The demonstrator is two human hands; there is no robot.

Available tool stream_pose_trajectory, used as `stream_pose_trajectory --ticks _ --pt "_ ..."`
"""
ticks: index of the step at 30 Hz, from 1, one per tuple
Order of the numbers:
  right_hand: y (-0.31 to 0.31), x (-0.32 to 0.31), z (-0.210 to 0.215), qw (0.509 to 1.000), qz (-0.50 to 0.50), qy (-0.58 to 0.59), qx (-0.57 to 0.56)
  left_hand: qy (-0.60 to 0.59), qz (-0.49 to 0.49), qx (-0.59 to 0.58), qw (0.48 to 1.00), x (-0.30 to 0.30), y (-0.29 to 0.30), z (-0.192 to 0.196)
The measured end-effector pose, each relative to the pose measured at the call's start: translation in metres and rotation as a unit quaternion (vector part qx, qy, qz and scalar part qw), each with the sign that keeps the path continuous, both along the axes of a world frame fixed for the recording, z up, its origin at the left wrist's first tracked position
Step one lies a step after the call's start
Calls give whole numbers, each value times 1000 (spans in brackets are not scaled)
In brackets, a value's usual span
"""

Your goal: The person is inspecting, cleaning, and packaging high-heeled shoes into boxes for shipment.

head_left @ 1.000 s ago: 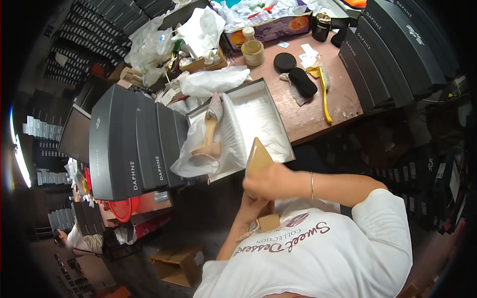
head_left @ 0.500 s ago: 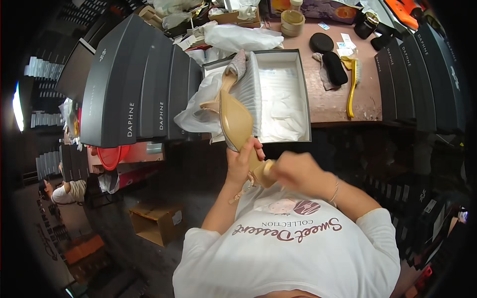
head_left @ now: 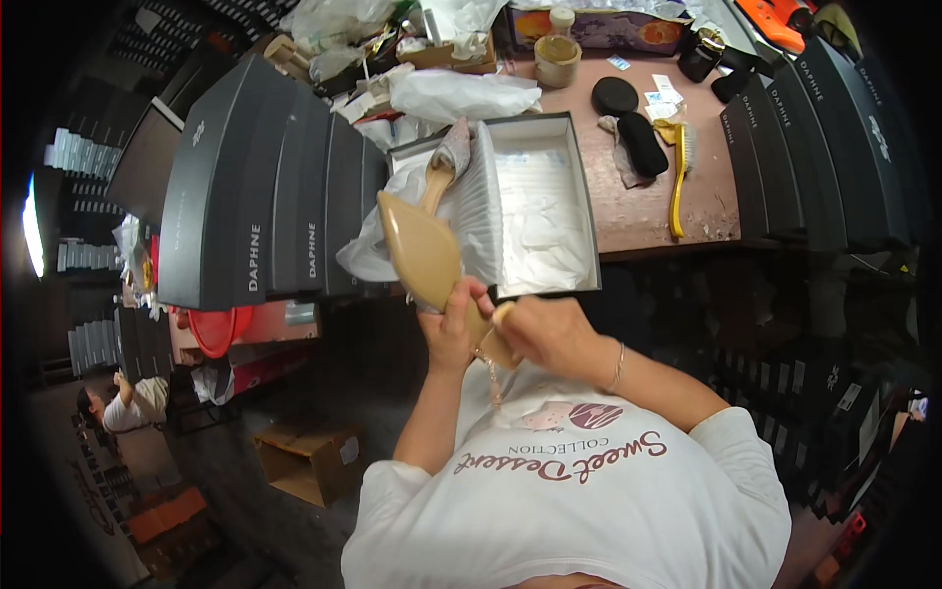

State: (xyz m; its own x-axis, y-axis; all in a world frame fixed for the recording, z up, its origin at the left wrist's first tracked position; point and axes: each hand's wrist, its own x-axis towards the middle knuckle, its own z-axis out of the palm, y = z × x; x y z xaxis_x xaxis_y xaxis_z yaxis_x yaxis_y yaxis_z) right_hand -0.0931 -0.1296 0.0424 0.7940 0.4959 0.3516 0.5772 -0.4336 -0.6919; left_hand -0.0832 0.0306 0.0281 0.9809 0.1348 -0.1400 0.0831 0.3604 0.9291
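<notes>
Beige pointed shoe (head_left: 424, 257) is held sole-up at chest, toe toward 11 o'clock, just off the open box (head_left: 589, 211) on the bench (head_left: 706, 196). Left hand (head_left: 449, 329) grip wraps the waist; right hand (head_left: 549, 334) grip pinches the heel end. Looks light, stiff, smooth sole prob. slippery; hold at mid-sole.

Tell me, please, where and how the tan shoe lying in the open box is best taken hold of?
Probably by its heel, from the person's side: the shoe lies toe-end away in the box, heel toward the near edge, exposed above the tissue paper.

Head camera, steeply downward, perhaps close
</notes>
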Motion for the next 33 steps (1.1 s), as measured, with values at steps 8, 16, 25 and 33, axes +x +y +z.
stream_pose_trajectory --ticks 8,16,25,33 --pt "-41 46 1 990 -142 7 15 11 -47 -39 998 16 -14 24" --pt "-133 172 -55 957 -288 -16 -27 21 -111 -165 980 59 -12 35" --pt "-24 40 22 988 21 111 109 33 -76 -138 987 67 -10 17" --pt "-29 27 -11 605 48 553 570 42 -178 -174 968 49 5 6"
